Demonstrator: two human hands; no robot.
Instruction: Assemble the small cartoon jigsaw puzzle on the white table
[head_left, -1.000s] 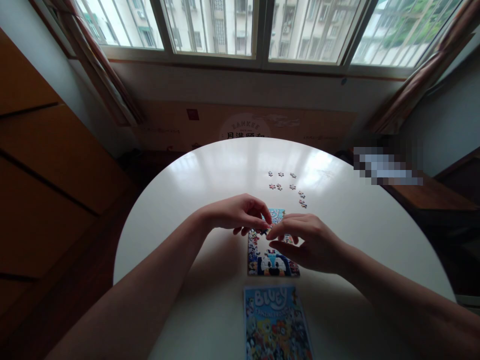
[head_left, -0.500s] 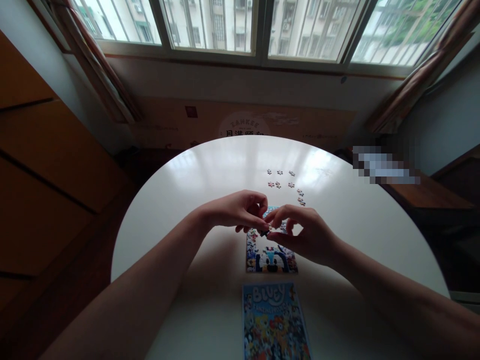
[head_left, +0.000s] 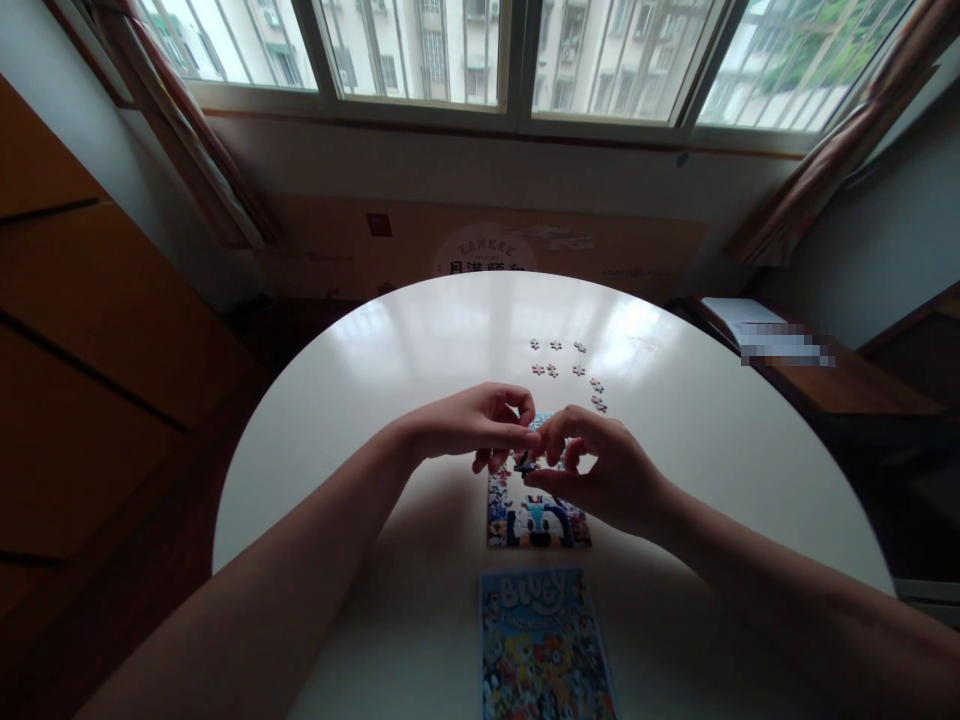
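Observation:
A partly assembled jigsaw puzzle (head_left: 538,524), with a blue dog face along its lower part, lies on the white table. Above its upper half, my left hand (head_left: 491,425) has its thumb and index finger pinched together. My right hand (head_left: 589,455) meets it from the right, fingers curled and the thumb stretched towards a small dark puzzle piece (head_left: 526,462). That piece shows between and below the fingertips; which fingers touch it is hard to tell. The hands cover much of the puzzle's upper half.
Several loose puzzle pieces (head_left: 556,345) lie beyond my hands on the round table (head_left: 300,460). A Bluey picture sheet (head_left: 544,640) rests nearer to me. Papers (head_left: 757,315) lie on a wooden surface at the right, below the windows.
My right thumb has shifted slightly away from my left fingertips, widening the gap between its thumb and index finger. The dark piece shows more clearly. The view has moved slightly.

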